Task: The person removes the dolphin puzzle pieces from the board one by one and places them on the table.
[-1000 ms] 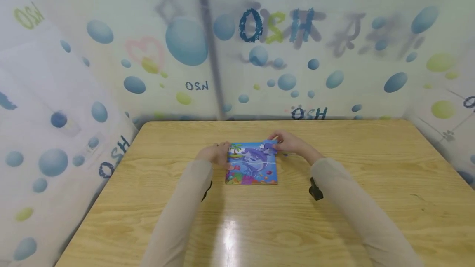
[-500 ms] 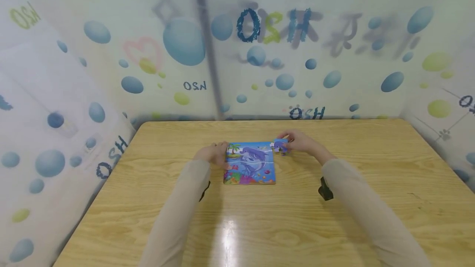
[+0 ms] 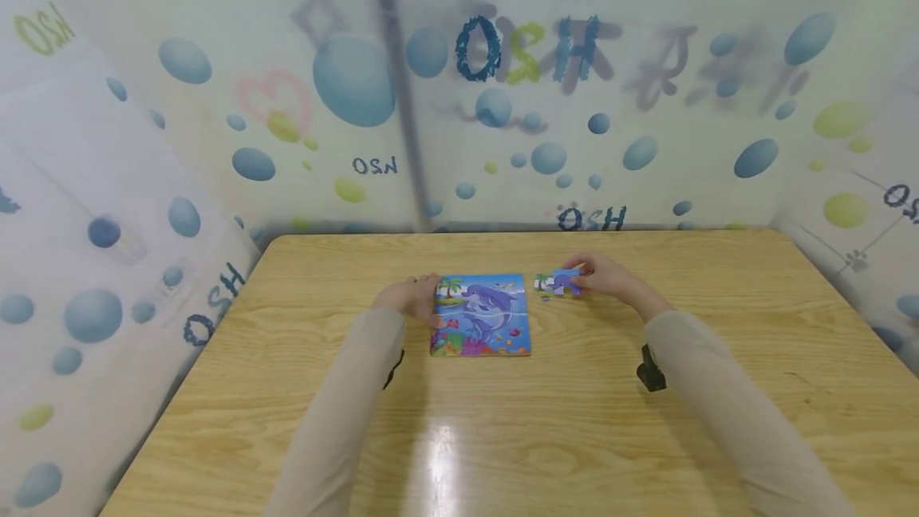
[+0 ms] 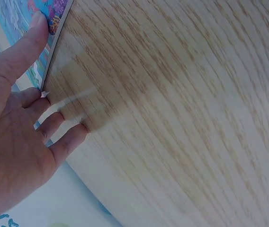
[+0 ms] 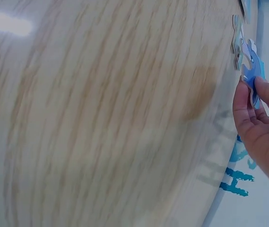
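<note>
My right hand [image 3: 606, 274] pinches a blue puzzle piece [image 3: 565, 282] between thumb and fingers; a palm-tree piece [image 3: 543, 284] sits just left of it, whether touching I can't tell. My left hand [image 3: 409, 297] lies relaxed, thumb on the left side of the dolphin puzzle [image 3: 484, 313], flat on the wooden table [image 3: 574, 437]
</note>
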A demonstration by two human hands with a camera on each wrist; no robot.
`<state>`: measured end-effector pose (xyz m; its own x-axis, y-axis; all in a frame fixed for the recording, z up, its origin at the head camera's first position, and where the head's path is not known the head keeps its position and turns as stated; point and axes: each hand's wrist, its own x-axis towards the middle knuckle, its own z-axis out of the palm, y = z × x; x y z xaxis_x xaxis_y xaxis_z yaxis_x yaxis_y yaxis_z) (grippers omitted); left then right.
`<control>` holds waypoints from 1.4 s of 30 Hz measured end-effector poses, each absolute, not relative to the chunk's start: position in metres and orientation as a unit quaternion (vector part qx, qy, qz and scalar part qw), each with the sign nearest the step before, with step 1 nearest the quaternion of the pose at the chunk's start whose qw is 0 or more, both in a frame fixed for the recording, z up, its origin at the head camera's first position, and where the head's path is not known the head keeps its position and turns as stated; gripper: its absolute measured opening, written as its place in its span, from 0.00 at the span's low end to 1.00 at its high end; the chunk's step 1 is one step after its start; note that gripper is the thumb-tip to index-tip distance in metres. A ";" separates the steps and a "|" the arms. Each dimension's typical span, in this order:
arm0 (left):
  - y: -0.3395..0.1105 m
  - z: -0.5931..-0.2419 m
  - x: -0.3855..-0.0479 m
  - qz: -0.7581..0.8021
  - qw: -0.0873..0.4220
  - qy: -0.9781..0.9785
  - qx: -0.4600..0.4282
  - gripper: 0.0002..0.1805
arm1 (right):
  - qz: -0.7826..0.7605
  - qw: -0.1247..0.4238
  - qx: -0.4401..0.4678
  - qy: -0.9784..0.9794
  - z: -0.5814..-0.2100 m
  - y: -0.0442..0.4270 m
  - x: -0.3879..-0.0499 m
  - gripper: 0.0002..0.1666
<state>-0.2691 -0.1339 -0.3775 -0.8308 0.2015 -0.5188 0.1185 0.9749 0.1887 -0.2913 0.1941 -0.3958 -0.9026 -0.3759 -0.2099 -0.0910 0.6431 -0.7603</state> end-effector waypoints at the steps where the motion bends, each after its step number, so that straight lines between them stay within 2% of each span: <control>1: -0.134 -0.377 -0.269 0.074 0.278 0.954 0.083 0.47 | -0.401 0.179 -0.126 0.890 -0.396 0.195 -0.291 0.17; 23: -0.136 -0.374 -0.269 0.076 0.278 0.953 0.092 0.51 | -0.396 0.194 -0.046 0.896 -0.407 0.226 -0.302 0.20; 38: -0.135 -0.375 -0.269 0.075 0.279 0.952 0.095 0.51 | -0.347 0.187 -0.051 0.918 -0.406 0.230 -0.297 0.19; 42: -0.135 -0.378 -0.269 0.079 0.281 0.952 0.091 0.51 | -0.373 0.172 -0.069 0.909 -0.420 0.242 -0.308 0.18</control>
